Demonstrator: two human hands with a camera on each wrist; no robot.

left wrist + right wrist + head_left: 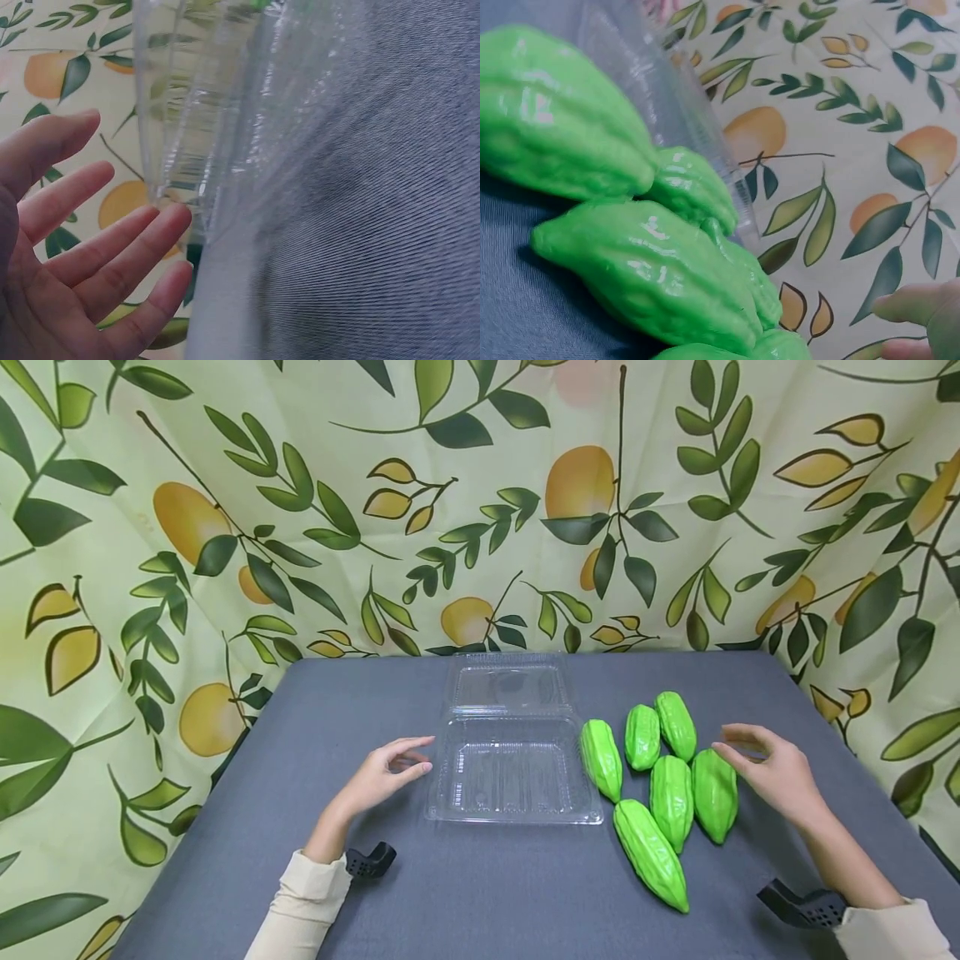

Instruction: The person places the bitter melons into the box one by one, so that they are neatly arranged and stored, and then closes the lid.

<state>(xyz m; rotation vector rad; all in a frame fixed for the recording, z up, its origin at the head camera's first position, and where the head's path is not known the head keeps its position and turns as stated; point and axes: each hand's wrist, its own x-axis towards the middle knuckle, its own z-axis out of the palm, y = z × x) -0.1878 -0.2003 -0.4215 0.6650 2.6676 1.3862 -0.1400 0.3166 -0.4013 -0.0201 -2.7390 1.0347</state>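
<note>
A clear plastic clamshell box (pixel 513 768) lies on the table with its lid (pixel 510 687) folded back toward the wall. To its left, my left hand (pixel 386 774) hovers with fingers loosely extended, holding nothing. The left wrist view shows those fingers (pixel 120 274) spread beside the clear box wall (pixel 217 112). Several glossy green ridged gourds, like bitter melons, lie right of the box; one gourd (pixel 602 760) is against its right side. My right hand (pixel 776 772) is beside the rightmost gourd (pixel 715 795), relaxed and holding nothing. In the right wrist view, its fingertips (pixel 904 307) appear apart from the gourds (pixel 660 274).
A grey cloth covers the table (pixel 480 893). Behind and at both sides hangs a curtain (pixel 480 527) printed with leaves and orange fruit. The nearest gourd (pixel 651 856) lies slanted toward the front. Black wrist mounts (pixel 371 860) are worn on both arms.
</note>
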